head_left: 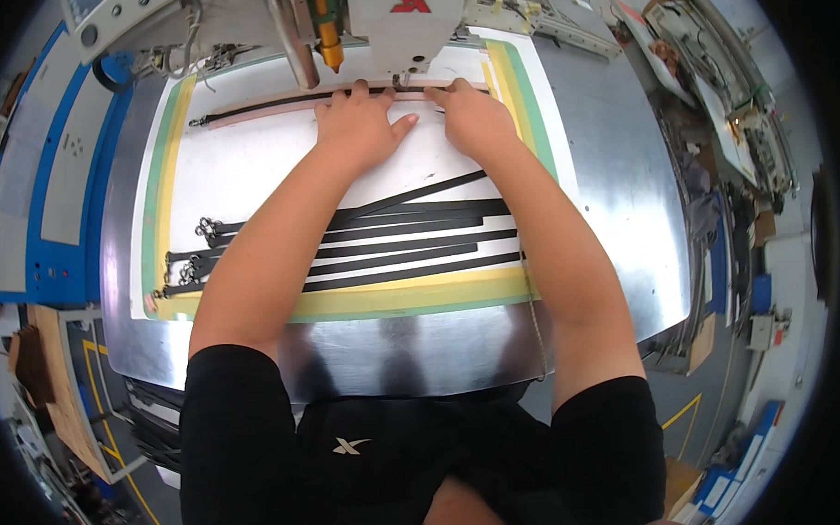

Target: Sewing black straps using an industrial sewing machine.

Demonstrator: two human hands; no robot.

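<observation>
A long black strap [276, 103] with a metal clasp [198, 122] at its left end lies along a pale pink strip [239, 120] on the white work sheet. My left hand [360, 130] rests on this strap, fingers spread and thumb held out to the right. On the strap's right part lies my right hand [478, 120], its index finger stretched out along it. Between my hands, the foot of a sewing machine head [401, 80] comes down close to the strap. Nearer to me, several black straps [392, 251] with metal clasps lie side by side, partly covered by my forearms.
Yellow and green tape [412, 300] borders the white sheet [259, 166] on a shiny metal table [622, 209]. A metal cylinder [294, 45] and a gold-tipped tool [330, 55] hang left of the machine head. A blue and white cabinet [61, 173] stands at left.
</observation>
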